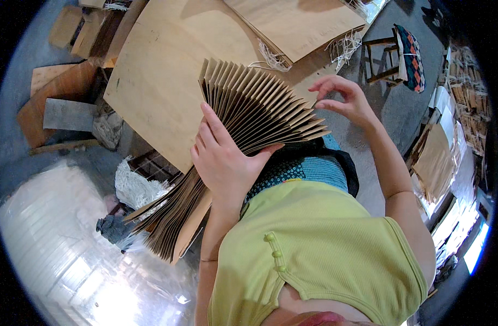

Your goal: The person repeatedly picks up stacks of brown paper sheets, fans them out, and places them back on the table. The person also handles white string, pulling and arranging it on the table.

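Observation:
My left hand (224, 157) grips a thick fanned stack of folded brown kraft paper (260, 103), which looks like flat paper bags. Its thumb lies along the near edge and its fingers are at the left side. The upper ends spread out toward the right, while the lower ends (170, 228) splay out below my left wrist. My right hand (344, 100) is raised beside the right tips of the fan, thumb and fingers drawn together in a pinch. Whatever is between those fingertips is too small to make out.
Beyond the stack stands a pale wooden table (167, 70) with a pile of brown sheets (308, 24) and loose white cords (344, 48). A stool with a patterned cushion (411, 57) is at far right, near paper bundles (436, 155). Wooden boards (61, 106) and clear plastic (58, 217) lie left.

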`<state>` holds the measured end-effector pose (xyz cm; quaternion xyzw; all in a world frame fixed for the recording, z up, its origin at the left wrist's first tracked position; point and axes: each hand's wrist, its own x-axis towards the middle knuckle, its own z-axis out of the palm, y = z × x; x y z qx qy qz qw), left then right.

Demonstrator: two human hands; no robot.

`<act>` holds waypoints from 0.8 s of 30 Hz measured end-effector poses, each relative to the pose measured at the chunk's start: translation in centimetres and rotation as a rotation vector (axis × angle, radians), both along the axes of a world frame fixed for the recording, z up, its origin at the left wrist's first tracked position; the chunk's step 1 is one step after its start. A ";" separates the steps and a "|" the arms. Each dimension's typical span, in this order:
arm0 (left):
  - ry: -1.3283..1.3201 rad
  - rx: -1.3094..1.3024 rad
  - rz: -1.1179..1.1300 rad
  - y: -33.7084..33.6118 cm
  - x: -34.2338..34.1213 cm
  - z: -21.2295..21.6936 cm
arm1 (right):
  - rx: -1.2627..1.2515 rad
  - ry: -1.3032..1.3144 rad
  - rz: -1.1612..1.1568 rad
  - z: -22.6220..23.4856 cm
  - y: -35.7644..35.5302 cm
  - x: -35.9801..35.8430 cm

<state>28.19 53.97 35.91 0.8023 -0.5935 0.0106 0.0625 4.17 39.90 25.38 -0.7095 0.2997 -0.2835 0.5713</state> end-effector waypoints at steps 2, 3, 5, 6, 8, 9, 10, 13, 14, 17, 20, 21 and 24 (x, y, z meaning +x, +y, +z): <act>-0.022 -0.031 -0.031 0.0 0.0 -0.4 | -0.112 0.013 0.080 0.8 0.3 -0.4; -0.026 -0.026 -0.027 0.1 0.0 -0.3 | -0.140 0.014 0.101 1.0 0.6 0.1; -0.029 -0.014 -0.021 0.1 0.0 -0.1 | -0.146 0.030 0.120 0.9 1.2 0.8; -0.017 -0.006 -0.028 0.1 0.0 -0.2 | -0.039 0.007 0.088 0.6 1.4 0.7; -0.009 0.002 -0.035 0.1 0.3 0.0 | 0.169 -0.055 0.032 0.3 1.8 1.1; 0.019 -0.001 -0.042 0.1 0.3 -0.1 | 0.340 -0.075 0.016 0.3 2.0 0.7; 0.017 0.002 -0.037 0.2 0.3 -0.1 | 0.316 -0.060 0.046 0.2 1.9 0.6; 0.018 0.023 -0.015 0.2 0.3 -0.1 | 0.312 -0.053 0.217 -0.8 0.9 0.2; 0.023 0.036 -0.004 0.2 0.3 0.0 | 0.395 -0.133 0.128 -1.5 1.0 0.0; 0.028 0.013 -0.018 0.2 0.2 -0.1 | 0.514 -0.224 -0.107 -2.0 0.9 0.3; 0.040 0.002 -0.022 0.2 0.1 -0.1 | 0.557 -0.061 0.020 -3.8 3.6 3.3; 0.043 0.002 -0.013 0.1 0.1 0.0 | 0.402 -0.131 0.146 -2.1 3.9 4.2; 0.030 0.009 -0.026 0.2 0.0 0.0 | 0.541 -0.211 0.075 -2.7 2.7 4.1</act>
